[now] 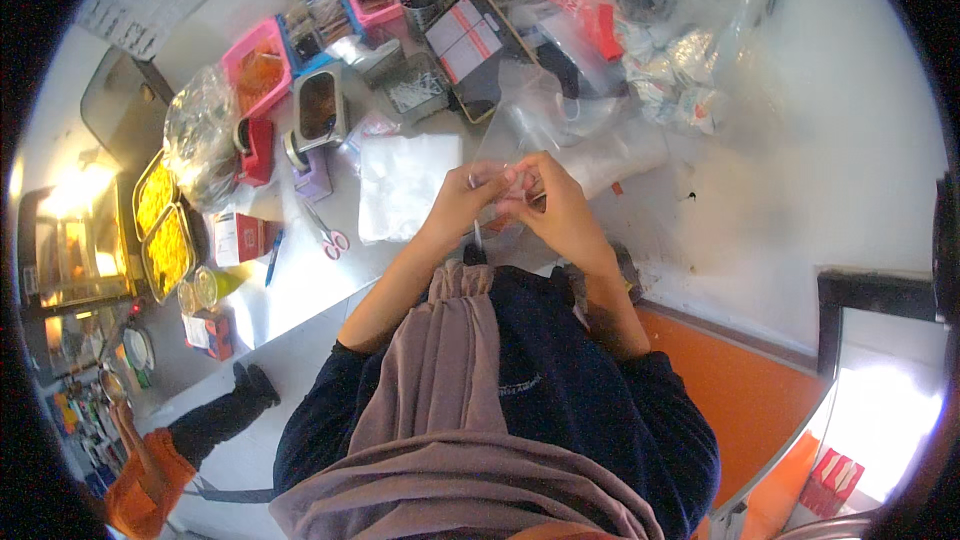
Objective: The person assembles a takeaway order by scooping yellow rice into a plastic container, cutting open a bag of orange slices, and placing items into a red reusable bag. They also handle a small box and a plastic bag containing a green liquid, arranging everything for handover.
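Observation:
My left hand [468, 202] and my right hand [562, 208] meet in front of my body, above the table's near edge. The fingers of both are drawn together in a pinch, thumbs close to each other. Whatever they pinch is small and mostly hidden; it may be thin clear plastic. Just beyond them lies a clear plastic bag [530, 105], and to its right a stack of clear plastic sheets or bags [625, 152]. A pile of white sheets [405, 185] rests left of my left hand.
Scissors [332, 240], a blue pen [274, 258] and tape dispensers [312, 175] lie to the left. Farther back stand a pink basket [262, 55], metal containers [320, 108] and a tablet [465, 40]. Yellow food fills trays [168, 250]. Another person [150, 485] is at lower left.

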### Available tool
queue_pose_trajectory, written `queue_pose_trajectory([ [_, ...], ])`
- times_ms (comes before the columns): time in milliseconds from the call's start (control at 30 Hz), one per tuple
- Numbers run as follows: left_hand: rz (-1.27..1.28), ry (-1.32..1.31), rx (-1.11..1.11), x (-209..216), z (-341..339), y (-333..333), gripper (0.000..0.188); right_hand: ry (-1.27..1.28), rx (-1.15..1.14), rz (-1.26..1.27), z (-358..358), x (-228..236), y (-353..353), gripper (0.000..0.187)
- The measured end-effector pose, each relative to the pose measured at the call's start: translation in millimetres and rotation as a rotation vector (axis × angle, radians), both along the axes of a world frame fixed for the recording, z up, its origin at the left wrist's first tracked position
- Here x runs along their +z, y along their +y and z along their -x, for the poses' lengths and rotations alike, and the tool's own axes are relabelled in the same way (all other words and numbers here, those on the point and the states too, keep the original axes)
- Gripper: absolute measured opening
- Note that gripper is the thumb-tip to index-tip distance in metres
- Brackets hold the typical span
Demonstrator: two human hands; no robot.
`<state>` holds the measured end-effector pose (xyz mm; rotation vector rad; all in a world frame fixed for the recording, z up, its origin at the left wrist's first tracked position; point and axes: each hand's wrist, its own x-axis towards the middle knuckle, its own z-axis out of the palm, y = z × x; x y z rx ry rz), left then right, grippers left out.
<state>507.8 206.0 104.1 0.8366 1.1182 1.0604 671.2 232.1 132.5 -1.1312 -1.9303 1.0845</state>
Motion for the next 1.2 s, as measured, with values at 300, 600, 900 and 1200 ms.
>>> queue_pose_trajectory([
  [300,-0.004,-0.090,0.045,-8,26,-14,0.028,0.172,0.151,0.134,10,-18,9,0.019],
  [600,-0.214,-0.565,0.145,-16,10,-22,0.033,0.462,-0.038,0.432,30,-10,1,0.019],
  [900,-0.152,-0.099,0.302,-32,20,-25,0.017,0.013,0.088,-0.144,32,-22,7,0.029],
  [1200,-0.030,-0.278,0.163,-36,27,-27,0.016,0.168,0.248,0.391,20,-32,20,0.020],
])
